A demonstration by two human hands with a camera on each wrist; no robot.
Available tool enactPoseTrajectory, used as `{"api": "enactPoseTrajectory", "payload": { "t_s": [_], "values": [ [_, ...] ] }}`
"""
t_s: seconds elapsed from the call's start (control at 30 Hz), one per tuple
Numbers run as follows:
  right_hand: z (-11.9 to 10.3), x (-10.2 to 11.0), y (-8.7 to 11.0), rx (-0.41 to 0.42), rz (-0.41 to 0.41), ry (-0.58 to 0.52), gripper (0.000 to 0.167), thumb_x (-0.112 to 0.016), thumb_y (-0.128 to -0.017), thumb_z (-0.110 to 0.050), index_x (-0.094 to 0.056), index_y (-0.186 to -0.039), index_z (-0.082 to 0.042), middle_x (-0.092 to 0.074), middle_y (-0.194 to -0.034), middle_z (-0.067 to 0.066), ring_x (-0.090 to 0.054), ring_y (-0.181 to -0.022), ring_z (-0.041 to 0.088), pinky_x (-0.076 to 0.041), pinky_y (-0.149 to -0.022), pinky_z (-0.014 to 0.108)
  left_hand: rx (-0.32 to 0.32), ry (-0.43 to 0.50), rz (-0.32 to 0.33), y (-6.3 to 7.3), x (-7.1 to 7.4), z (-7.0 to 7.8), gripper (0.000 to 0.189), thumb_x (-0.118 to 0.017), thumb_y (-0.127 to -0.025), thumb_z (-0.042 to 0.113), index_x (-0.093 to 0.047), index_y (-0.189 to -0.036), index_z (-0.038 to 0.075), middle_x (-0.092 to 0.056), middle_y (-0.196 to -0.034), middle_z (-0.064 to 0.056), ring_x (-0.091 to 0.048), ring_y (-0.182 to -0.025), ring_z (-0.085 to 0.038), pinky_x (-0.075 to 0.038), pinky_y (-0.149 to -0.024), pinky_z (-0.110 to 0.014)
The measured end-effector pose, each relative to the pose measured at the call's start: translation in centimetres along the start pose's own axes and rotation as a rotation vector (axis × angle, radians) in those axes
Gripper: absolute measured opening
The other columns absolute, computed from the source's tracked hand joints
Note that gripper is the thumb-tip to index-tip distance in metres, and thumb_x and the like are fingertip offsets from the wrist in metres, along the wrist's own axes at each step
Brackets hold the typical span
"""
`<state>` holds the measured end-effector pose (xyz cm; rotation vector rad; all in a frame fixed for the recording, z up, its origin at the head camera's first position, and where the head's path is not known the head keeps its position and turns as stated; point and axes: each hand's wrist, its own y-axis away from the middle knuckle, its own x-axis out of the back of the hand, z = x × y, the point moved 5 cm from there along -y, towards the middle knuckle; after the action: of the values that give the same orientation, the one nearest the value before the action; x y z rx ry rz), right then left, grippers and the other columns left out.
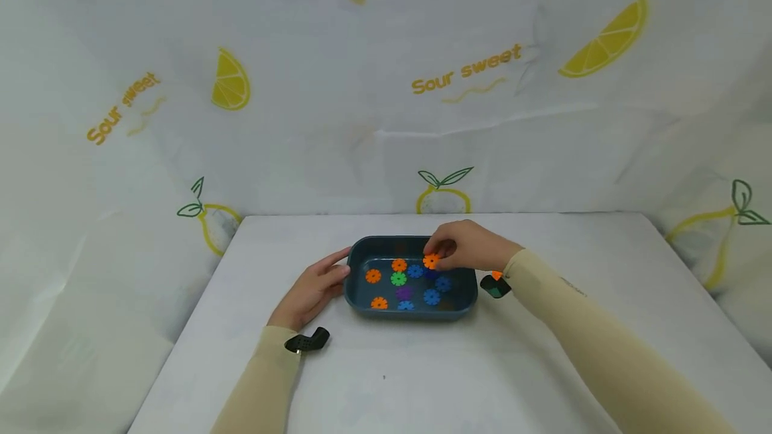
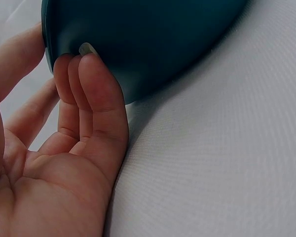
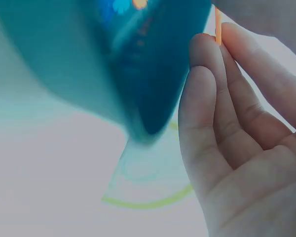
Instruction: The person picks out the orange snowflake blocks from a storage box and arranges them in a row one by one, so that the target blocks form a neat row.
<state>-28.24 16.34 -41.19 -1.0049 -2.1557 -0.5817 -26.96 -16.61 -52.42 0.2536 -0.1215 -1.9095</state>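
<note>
My right hand (image 1: 464, 245) is over the tray's back right, pinching an orange snowflake disc (image 1: 431, 261) between thumb and fingers; in the right wrist view the disc (image 3: 218, 27) shows edge-on at the fingertips. My left hand (image 1: 310, 292) holds the left end of the dark teal tray (image 1: 416, 315). In the left wrist view its bent fingers (image 2: 103, 84) lie against the tray's outer wall (image 2: 158, 44). Inside the tray lie several loose discs, among them a green disc (image 1: 399, 278), a purple disc (image 1: 404, 293), a blue disc (image 1: 431, 297) and an orange disc (image 1: 373, 276).
The tray stands on a white-covered table (image 1: 386, 380). Behind the table's back edge hangs a white sheet (image 1: 301, 166) with lemon prints. A black wrist device (image 1: 307, 340) is on the left wrist, and another wrist device (image 1: 496, 286) shows by the right sleeve.
</note>
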Motion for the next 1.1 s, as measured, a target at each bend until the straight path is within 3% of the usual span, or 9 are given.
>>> {"api": "enactPoseTrajectory", "payload": {
  "t_s": [0.23, 0.47, 0.9, 1.1],
  "values": [
    [2.9, 2.0, 3.7, -0.045, 0.138, -0.084, 0.024, -0.083, -0.097, -0.02, -0.08, -0.12, -0.021, -0.076, -0.115, -0.002, -0.067, -0.099, 0.018, -0.06, -0.088, 0.029, 0.016, 0.03, 0.024, 0.3, 0.0, -0.2, 0.056, -0.071, -0.107, 0.027, -0.053, -0.16, 0.025, -0.071, -0.129, -0.01, -0.068, -0.114, -0.022, -0.059, -0.1, -0.031],
    [6.3, 3.3, 7.5, -0.14, 0.263, -0.081, 0.024, -0.084, -0.096, -0.022, -0.079, -0.119, -0.025, -0.074, -0.108, -0.002, -0.067, -0.099, 0.02, -0.057, -0.088, 0.025, 0.011, 0.027, 0.01, 0.1, -0.2, 0.0, 0.058, -0.072, -0.106, 0.029, -0.052, -0.161, 0.025, -0.07, -0.133, -0.01, -0.069, -0.115, -0.021, -0.059, -0.101, -0.031],
    [12.0, 3.1, 12.8, -0.289, 0.337, -0.055, 0.029, -0.079, -0.1, -0.032, -0.078, -0.127, -0.022, -0.076, -0.117, 0.001, -0.067, -0.107, 0.02, -0.057, -0.088, 0.024, 0.013, 0.037, 0.017, 0.2, -0.3, 0.0, 0.058, -0.071, -0.107, 0.027, -0.051, -0.162, 0.023, -0.071, -0.131, -0.009, -0.07, -0.112, -0.02, -0.06, -0.099, -0.031],
    [13.6, 2.7, 14.5, -0.33, 0.366, -0.032, 0.033, -0.08, -0.099, -0.03, -0.077, -0.129, -0.018, -0.076, -0.121, 0.005, -0.067, -0.109, 0.022, -0.056, -0.085, 0.021, 0.017, 0.039, 0.021, 0.3, -0.3, 0.1, 0.058, -0.072, -0.106, 0.028, -0.053, -0.161, 0.025, -0.071, -0.13, -0.008, -0.07, -0.112, -0.02, -0.06, -0.099, -0.031]
  ]
}}
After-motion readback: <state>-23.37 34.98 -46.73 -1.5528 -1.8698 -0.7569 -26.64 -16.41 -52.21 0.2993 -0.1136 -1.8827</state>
